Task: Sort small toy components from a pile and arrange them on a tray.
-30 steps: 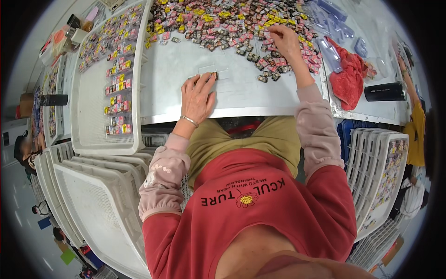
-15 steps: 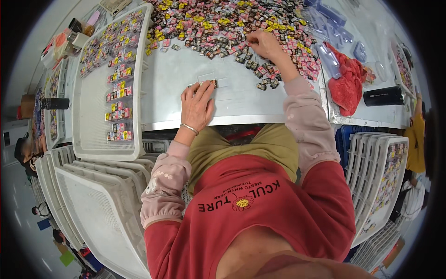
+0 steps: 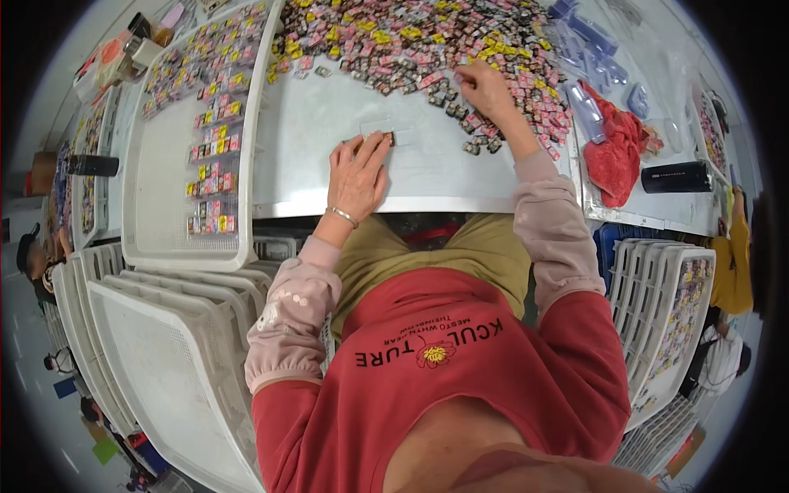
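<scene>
My left hand (image 3: 358,174) lies flat on the white table (image 3: 329,131), its fingertips resting on a short row of small dark packets (image 3: 386,139). My right hand (image 3: 483,87) reaches into the near edge of a big pile of small colourful packets (image 3: 427,37) spread across the far side of the table; its fingers are curled down onto the packets, and I cannot tell whether it holds one. A bracelet circles my left wrist.
A white tray (image 3: 168,164) on the left holds rows of sorted packets. Empty white trays (image 3: 156,345) are stacked at lower left, more (image 3: 666,320) at right. A red cloth (image 3: 615,152), a black cylinder (image 3: 675,176) and clear bags lie at right. Another person's yellow sleeve (image 3: 731,263) shows at far right.
My right hand has drawn back left and toward me along the pile's edge. My left hand stays on the short row of packets.
</scene>
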A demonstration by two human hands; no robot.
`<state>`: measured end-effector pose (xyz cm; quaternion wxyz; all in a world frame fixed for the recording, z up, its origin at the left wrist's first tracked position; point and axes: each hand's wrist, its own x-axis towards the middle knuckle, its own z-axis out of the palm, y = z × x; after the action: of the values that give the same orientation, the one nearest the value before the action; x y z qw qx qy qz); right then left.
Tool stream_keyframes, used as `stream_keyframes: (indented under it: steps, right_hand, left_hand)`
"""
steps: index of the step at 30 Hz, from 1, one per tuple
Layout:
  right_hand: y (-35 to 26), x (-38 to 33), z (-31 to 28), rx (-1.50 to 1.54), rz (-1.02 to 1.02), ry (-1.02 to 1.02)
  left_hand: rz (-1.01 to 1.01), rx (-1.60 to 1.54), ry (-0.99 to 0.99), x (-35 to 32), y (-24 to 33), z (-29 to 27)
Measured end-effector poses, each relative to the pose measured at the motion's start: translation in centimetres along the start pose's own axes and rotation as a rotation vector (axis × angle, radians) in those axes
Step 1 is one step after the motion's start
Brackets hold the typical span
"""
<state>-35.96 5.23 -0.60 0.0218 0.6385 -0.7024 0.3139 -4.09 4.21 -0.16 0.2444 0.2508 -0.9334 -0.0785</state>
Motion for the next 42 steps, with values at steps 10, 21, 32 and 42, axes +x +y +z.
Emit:
stream_keyframes:
  steps: [10,21,32,42]
  right_hand:
    - [-7.9,-2.0,0.1,1.059,0.565,-0.381]
    - [-9.3,-2.9,2.2,0.923,0.365,-0.530]
    - [-12.6,-6.2,4.1,0.260,0.027,-0.016]
    - [-13.9,-7.3,2.6,0.634,0.335,-0.045]
  left_hand:
    - [0.010,0.019,-0.008,-0.2,0.0,-0.2]
    - [0.007,0.011,-0.012,-0.1,0.0,-0.3]
    - [0.074,0.043,0.011,0.0,-0.1,-0.1]
    - [0.062,0.003,0.005,-0.1,0.0,-0.1]
